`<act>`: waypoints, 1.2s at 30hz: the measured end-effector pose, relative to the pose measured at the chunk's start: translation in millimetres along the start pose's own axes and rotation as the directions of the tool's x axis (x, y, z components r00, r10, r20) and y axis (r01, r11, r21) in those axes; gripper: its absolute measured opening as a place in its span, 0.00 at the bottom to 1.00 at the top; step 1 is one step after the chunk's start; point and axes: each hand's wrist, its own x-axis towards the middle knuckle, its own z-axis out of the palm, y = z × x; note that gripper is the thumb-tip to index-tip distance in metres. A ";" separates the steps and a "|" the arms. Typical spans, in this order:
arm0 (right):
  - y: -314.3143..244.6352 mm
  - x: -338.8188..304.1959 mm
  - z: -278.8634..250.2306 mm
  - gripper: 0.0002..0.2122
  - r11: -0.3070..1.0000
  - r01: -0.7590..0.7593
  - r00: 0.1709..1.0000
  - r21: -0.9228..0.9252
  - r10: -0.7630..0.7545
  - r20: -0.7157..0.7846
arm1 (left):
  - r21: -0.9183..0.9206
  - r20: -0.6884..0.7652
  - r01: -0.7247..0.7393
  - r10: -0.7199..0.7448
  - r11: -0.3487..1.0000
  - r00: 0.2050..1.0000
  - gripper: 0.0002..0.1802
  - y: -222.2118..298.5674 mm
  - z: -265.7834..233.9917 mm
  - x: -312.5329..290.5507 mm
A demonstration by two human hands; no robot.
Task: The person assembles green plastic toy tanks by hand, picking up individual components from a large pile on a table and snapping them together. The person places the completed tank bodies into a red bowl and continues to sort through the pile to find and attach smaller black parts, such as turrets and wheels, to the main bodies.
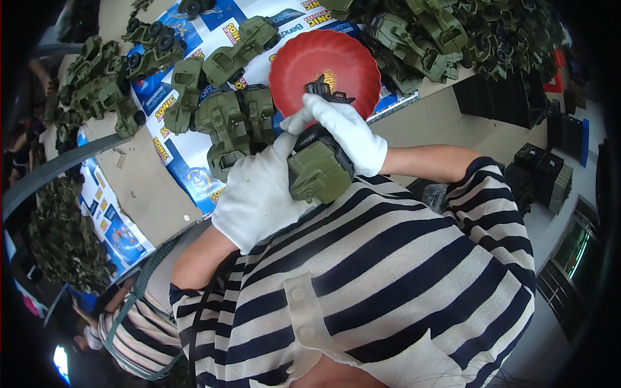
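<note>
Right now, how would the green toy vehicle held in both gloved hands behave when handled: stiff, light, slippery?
The green toy vehicle looks like moulded plastic, so it is probably stiff and light for its size. The left hand cups it from below while the right hand presses on top; the smooth shell could slip somewhat against the cloth gloves. The dark part on top may be loose.

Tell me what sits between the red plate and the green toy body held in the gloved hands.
In the head view, the right hand with a small black part lies between the red plate and the green toy body.
</note>
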 end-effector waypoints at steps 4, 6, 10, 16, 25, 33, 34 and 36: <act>-5.0 9.0 -7.2 0.27 0.994 0.044 0.996 -0.098 -0.035 0.087 | 0.018 -0.101 -0.091 0.093 0.996 0.991 0.50 -8.1 4.5 3.5; -19.5 20.7 -8.7 0.30 0.989 -0.053 0.996 -0.138 0.062 0.059 | 0.010 -0.158 -0.116 0.116 0.993 0.981 0.49 -10.3 1.8 8.2; -31.0 43.5 -7.0 0.32 0.888 -0.415 0.906 0.198 0.423 0.003 | 0.096 -0.238 -0.216 0.233 0.972 0.943 0.48 -13.9 -6.8 22.8; -63.1 71.7 -19.0 0.39 0.970 -0.241 0.970 0.045 0.239 0.051 | 0.026 -0.289 -0.128 0.130 0.991 0.948 0.51 -6.6 -25.3 37.6; 24.7 103.6 -111.7 0.37 0.947 -0.090 0.906 0.308 0.206 -0.368 | -0.198 -0.373 0.054 -0.126 0.979 0.919 0.48 -52.7 -74.4 212.1; 22.6 148.9 -88.7 0.40 0.924 0.034 0.740 -0.382 -0.280 -0.611 | -0.533 -0.452 0.056 -0.340 0.844 0.825 0.53 -48.7 -73.7 299.2; 18.7 150.4 -93.1 0.36 0.806 -0.121 0.712 -0.579 -0.337 -0.616 | -0.437 -0.588 -0.008 -0.280 0.899 0.759 0.51 -56.2 -73.8 301.5; 16.5 155.0 -98.8 0.30 0.532 -0.277 0.689 -0.800 -0.470 -0.552 | -0.170 -0.820 -0.017 -0.132 0.985 0.557 0.39 -89.7 -77.4 310.5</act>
